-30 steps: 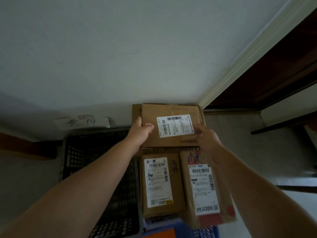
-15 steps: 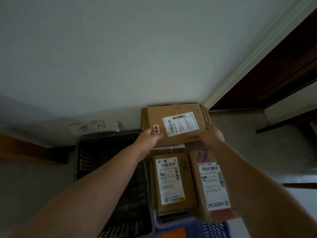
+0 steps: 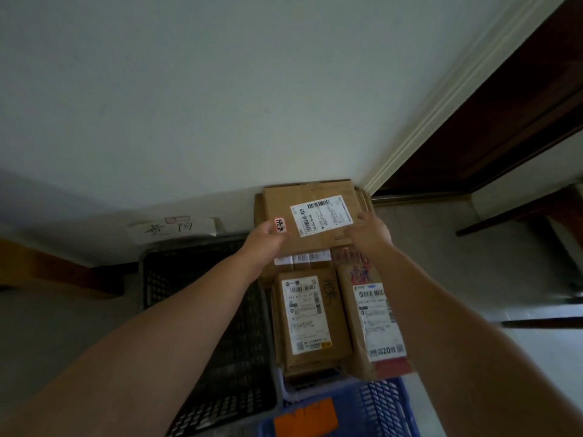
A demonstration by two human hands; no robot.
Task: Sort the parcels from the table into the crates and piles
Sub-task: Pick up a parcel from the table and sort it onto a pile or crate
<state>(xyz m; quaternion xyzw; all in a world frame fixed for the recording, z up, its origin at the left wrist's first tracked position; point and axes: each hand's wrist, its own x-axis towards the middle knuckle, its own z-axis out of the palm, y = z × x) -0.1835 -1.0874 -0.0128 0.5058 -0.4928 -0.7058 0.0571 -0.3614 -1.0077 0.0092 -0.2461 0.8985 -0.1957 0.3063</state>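
A brown cardboard box (image 3: pixel 315 197) with a white shipping label lies on top of a pile against the wall. My left hand (image 3: pixel 266 239) holds its near left edge, next to a small pink sticker. My right hand (image 3: pixel 369 231) grips its near right edge. In front of it two more brown parcels lie side by side: one (image 3: pixel 310 320) with a long white label, and a kraft mailer (image 3: pixel 372 316) with red print.
A black slatted crate (image 3: pixel 202 310) stands to the left of the pile. A handwritten paper sign (image 3: pixel 172 229) is on the wall above it. A blue crate (image 3: pixel 378 411) with an orange tag sits at the near edge. A dark wooden door frame (image 3: pixel 504 121) is on the right.
The box has moved farther back onto the pile toward the wall. My left hand has slid off its pink sticker, which now shows. The view shifted left.
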